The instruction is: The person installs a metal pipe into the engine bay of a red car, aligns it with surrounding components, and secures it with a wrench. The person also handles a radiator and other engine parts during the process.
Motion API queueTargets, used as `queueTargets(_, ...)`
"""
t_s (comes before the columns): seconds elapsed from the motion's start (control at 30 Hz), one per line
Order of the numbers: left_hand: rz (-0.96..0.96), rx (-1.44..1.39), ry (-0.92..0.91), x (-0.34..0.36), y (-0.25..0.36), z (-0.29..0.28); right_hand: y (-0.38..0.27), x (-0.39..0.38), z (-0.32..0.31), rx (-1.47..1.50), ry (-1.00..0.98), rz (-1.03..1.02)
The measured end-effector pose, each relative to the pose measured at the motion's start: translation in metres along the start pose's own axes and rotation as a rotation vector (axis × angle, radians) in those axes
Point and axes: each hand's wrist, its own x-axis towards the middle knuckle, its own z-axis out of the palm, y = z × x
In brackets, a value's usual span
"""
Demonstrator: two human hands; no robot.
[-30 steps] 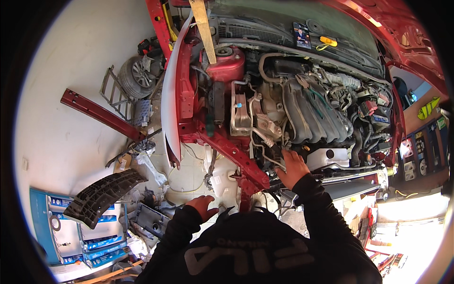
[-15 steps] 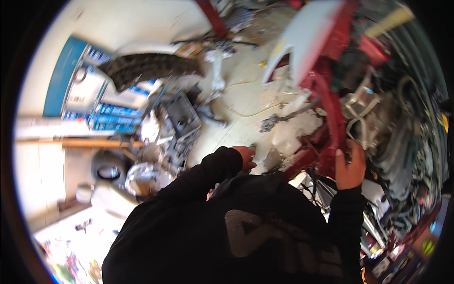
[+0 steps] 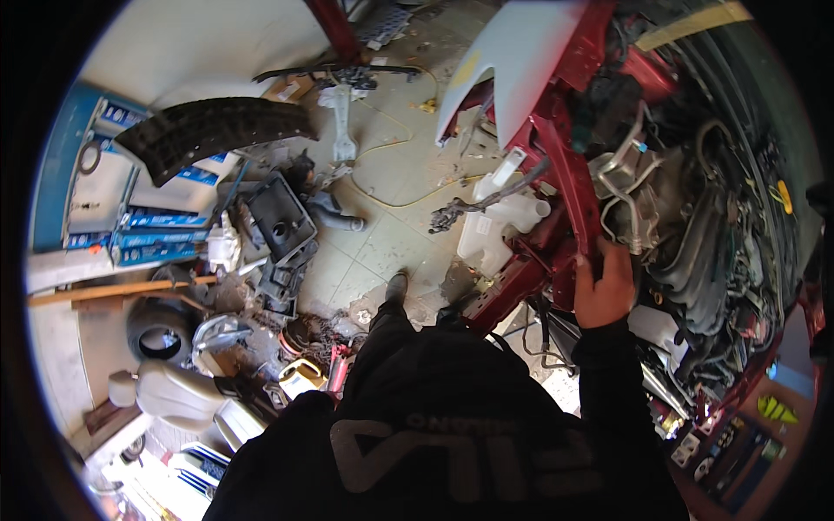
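Note:
My right hand (image 3: pixel 605 282) rests on the red body rail (image 3: pixel 569 187) of a car, its thumb and fingers on either side of the rail's edge. My left hand is out of view; only part of that dark sleeve shows low in the picture. Left of the rail, a white plastic reservoir (image 3: pixel 491 234) hangs near the lower red beam (image 3: pixel 508 291). A dark wiring harness (image 3: pixel 495 200) stretches across above it. Farther up, a pale fender (image 3: pixel 504 65) is attached to the red bodywork. Metal engine parts (image 3: pixel 630 178) lie just right of the rail.
A yellow cable (image 3: pixel 382 205) crosses the tiled floor. At the left are a black plastic box (image 3: pixel 280 217), a dark curved liner (image 3: pixel 213 126), a tyre (image 3: pixel 161 334) and a beige seat (image 3: pixel 178 395). Blue shelving (image 3: pixel 65 156) stands by the wall.
My left hand has gone out of view from beside my body. The right hand has come onto the rail, its fingers closer together. The view has shifted and become sharper.

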Motion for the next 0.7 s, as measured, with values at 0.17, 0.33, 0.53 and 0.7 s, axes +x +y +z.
queueTargets(0.17,0.217,0.153,0.094,0.074,0.035,-0.113,-0.015,0.003,-0.001,-0.003,0.026,0.056)
queueTargets(0.33,0.417,-0.709,0.177,0.127,0.086,-0.224,-0.029,0.004,0.005,-0.074,0.039,0.209)
queueTargets(0.53,0.704,0.563,0.318,0.126,0.095,-0.268,-0.072,-0.038,0.001,-0.127,0.264,0.133)
queueTargets(0.7,0.757,0.309,0.258,0.017,0.167,-0.292,-0.121,-0.124,0.000,0.225,0.271,0.226)
